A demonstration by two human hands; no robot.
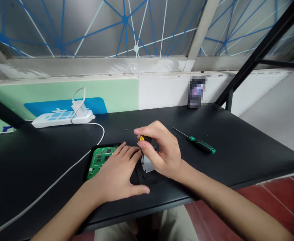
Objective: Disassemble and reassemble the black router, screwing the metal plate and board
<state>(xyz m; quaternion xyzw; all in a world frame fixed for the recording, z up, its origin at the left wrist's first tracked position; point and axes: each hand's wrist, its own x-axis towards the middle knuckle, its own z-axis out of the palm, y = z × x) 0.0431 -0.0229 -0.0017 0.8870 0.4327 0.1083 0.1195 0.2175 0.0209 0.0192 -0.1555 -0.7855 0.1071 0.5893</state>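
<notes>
My right hand (163, 150) grips the black and yellow handle of a screwdriver (144, 138) between thumb and fingers. Its shaft points down toward a silver metal plate (149, 165) in the black device, though the tip is hard to make out. Flat across the middle of the device lies my left hand (118, 175), fingers stretched out and thumb apart. To its left, a green circuit board (99, 161) shows inside a black casing. My left hand and fingers cover the part between board and plate.
A green and black screwdriver (202, 145) lies on the black table (237, 147) at right. Along the back wall are a white power strip (61, 119) with a plugged-in adapter and a blurred upright object (196, 93). A white cable (61, 177) crosses the left side.
</notes>
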